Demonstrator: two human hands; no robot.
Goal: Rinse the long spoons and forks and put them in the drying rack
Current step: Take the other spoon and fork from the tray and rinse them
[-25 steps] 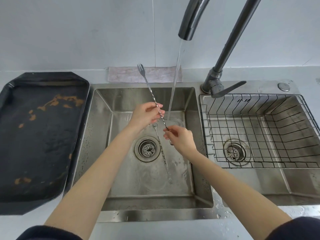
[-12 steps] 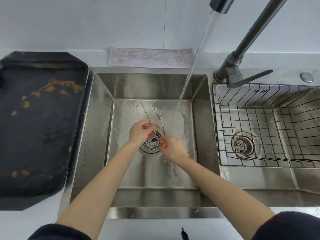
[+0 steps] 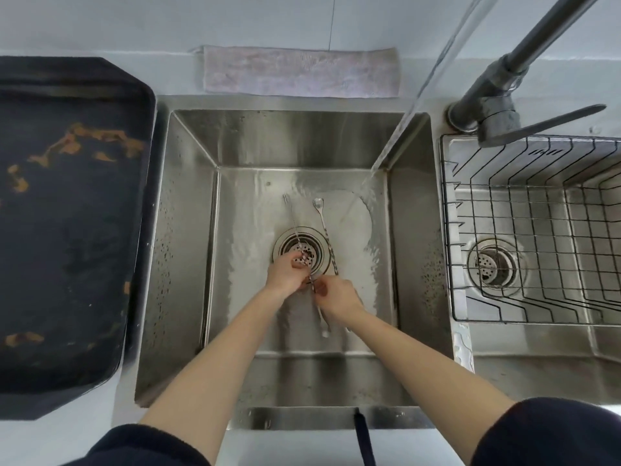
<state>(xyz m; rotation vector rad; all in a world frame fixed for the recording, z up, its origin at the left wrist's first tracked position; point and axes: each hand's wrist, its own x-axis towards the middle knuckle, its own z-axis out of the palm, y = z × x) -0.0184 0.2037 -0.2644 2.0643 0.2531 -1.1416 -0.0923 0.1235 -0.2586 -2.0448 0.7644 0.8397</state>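
A home kitchen — a stainless double sink (image 3: pixel 188 230) is set into a pale counter, its tap (image 3: pixel 497 92) running, a wire drying rack (image 3: pixel 537 237) in the right basin, a soiled dark baking tray (image 3: pixel 67 230) and folded cloth (image 3: pixel 299 72) alongside.

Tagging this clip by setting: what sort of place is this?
Most likely a home kitchen sink area: a double stainless sink, a running faucet, and a wire drying rack over the right basin.

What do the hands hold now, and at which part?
Both the left hand and right hand pinch the long fork at the middle of its twisted handle.
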